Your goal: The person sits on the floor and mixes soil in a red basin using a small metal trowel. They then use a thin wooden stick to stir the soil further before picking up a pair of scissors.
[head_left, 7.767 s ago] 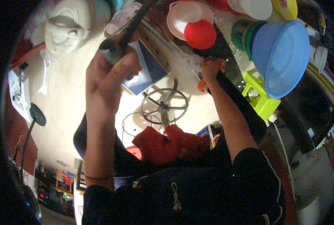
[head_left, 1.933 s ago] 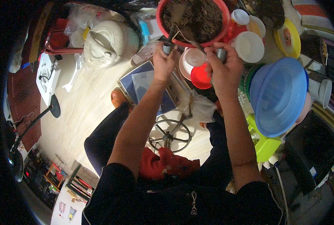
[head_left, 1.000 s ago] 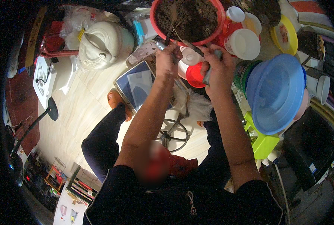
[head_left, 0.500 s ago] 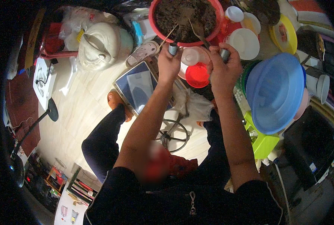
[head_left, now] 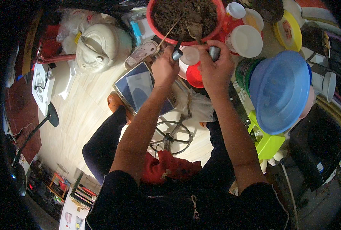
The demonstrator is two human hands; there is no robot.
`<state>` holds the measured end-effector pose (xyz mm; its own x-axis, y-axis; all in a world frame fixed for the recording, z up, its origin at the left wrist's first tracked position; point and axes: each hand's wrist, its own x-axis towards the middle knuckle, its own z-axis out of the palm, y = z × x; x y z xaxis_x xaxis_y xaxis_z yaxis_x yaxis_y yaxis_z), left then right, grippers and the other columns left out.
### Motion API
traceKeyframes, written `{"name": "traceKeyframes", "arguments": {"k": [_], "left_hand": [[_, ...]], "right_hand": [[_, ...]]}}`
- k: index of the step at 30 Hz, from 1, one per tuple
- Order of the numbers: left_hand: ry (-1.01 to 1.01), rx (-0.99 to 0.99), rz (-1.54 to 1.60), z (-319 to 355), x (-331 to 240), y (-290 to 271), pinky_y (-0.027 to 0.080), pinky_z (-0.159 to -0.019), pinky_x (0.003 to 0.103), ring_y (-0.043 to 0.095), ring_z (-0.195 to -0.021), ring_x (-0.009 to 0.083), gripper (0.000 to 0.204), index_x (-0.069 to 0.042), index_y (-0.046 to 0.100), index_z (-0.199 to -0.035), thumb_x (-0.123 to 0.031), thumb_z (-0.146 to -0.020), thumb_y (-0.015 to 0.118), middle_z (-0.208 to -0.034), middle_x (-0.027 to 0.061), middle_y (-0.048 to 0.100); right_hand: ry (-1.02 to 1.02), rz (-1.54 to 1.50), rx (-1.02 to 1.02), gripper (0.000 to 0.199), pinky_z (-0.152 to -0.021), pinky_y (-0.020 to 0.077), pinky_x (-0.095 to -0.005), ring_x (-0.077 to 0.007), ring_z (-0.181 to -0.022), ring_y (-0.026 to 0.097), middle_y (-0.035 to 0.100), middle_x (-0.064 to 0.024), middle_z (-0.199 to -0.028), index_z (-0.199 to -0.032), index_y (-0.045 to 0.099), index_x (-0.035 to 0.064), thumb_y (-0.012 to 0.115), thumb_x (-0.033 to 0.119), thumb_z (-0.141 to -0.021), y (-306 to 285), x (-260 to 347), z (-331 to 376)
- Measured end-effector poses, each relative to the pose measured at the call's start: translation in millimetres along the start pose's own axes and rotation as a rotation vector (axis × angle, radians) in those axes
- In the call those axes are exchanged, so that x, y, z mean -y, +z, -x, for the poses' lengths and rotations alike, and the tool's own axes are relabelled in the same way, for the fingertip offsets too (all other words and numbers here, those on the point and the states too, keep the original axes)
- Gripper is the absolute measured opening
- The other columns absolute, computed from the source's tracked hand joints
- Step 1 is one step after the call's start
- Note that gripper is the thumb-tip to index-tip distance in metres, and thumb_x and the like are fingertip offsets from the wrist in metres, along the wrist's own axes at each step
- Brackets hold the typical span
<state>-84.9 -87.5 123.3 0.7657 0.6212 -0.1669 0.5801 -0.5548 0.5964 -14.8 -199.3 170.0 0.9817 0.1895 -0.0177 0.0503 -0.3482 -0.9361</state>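
Observation:
A red basin (head_left: pixel 149 19) full of dark soil (head_left: pixel 186 13) stands at the far side. My right hand (head_left: pixel 217 67) is closed round the grey handle of a small trowel (head_left: pixel 194 30), whose blade rests on the soil near the basin's near rim. Closed too, my left hand (head_left: pixel 165 69) grips a grey-handled tool (head_left: pixel 177 55) with a dark neck; its working end is hard to make out. A thin stick (head_left: pixel 171 29) slants from the soil over the rim towards my left hand; whether I hold it is unclear. Beneath my hands sits a red cup (head_left: pixel 194 76).
To the right are white tubs (head_left: pixel 246 41), a yellow plate (head_left: pixel 288 30), a large blue basin (head_left: pixel 279 92) and a lime-green container (head_left: pixel 268 145). Leftward lie a pale clog (head_left: pixel 141 54), a cream watering can (head_left: pixel 101 46) and a flat scale-like box (head_left: pixel 136 88).
Both hands have shifted slightly left, with the right hand closer to the left. The trowel blade now lies flatter and shows its broad face. The view has moved a little too.

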Motion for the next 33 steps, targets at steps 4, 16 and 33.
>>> {"name": "traceKeyframes", "arguments": {"k": [4,16,33], "left_hand": [[0.121,-0.031,-0.051,-9.0,7.6,-4.2,0.045,-0.062,0.045,0.058,-0.071,0.0360,0.033,-0.014,0.051,-0.102,-0.013,-0.069,0.056,-0.077,0.0170,0.060],[0.109,-0.076,-0.088,-13.7,13.1,-8.9,0.046,-0.058,0.042,0.059,-0.068,0.0331,0.037,-0.014,0.054,-0.104,-0.025,-0.070,0.062,-0.074,0.0156,0.060],[0.017,0.080,-0.125,5.1,1.1,-10.0,0.045,-0.060,0.044,0.057,-0.073,0.0373,0.027,-0.012,0.052,-0.095,-0.025,-0.073,0.062,-0.077,0.0180,0.060]], "right_hand": [[0.146,-0.116,-0.004,0.021,-0.066,0.0450,-0.0320,-0.0220,-0.072,0.057,0.059,-0.0110,-0.078,-0.087,0.054,0.0020,0.063,0.011,-0.071,-12.5,11.5,4.0],[0.384,-0.477,0.047,0.015,-0.036,0.0373,-0.0231,-0.0092,-0.044,0.048,0.055,-0.0048,-0.065,-0.081,0.053,0.0031,0.064,0.011,-0.073,-8.8,14.0,-1.3],[0.360,-0.348,-0.056,0.019,-0.047,0.0436,-0.0273,-0.0165,-0.053,0.054,0.057,-0.0104,-0.075,-0.086,0.053,0.0014,0.063,0.012,-0.075,0.4,-2.8,-21.9]]}}
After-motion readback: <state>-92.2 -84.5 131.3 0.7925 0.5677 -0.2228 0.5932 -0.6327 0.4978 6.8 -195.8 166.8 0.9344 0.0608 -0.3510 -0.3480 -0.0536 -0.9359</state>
